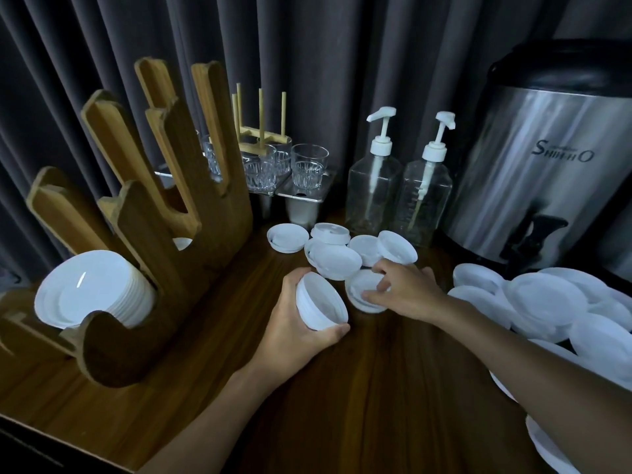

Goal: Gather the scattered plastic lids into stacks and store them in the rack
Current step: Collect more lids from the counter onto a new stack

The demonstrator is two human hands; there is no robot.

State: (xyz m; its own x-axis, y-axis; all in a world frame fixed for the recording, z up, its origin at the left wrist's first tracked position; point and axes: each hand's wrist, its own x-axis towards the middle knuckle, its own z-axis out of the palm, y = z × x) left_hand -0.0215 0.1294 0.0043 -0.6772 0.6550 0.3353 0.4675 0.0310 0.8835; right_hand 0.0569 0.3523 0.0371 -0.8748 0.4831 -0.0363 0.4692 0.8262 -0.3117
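Left hand (pixel 301 328): seen curled around a short stack of lids (pixel 321 302), with the thumb pressed against its lower rim; the stack is held tilted, its hollow side turned up toward the camera.
Right hand (pixel 408 290): reached across from 4 o'clock; the thumb and fingertips are bent onto a single lid (pixel 359 299), which is pinched at its rim.
Single lid: found on the table (pixel 376 398), just at 3 o'clock of the held stack.
Loose lids (pixel 337 260): a small cluster is seen at 12 o'clock of both hands, partly overlapped, some leaned on others.
Rack (pixel 154 227): a wooden rack with tall slotted walls is placed at 9 o'clock of the left hand.
Stored lids (pixel 92 289): a row is packed on edge in the nearest slot of the rack, at 8 o'clock in the view.
Large lid pile (pixel 547 302): heaped along the table edge at 3 o'clock of the right hand.
Pump bottles (pixel 374 189): two clear ones are stood side by side at 12 o'clock, behind the loose lids.
Glasses (pixel 307 165): grouped at 11 o'clock on a shiny stand.
Steel urn (pixel 547 179): stood at 2 o'clock, behind the large lid pile.
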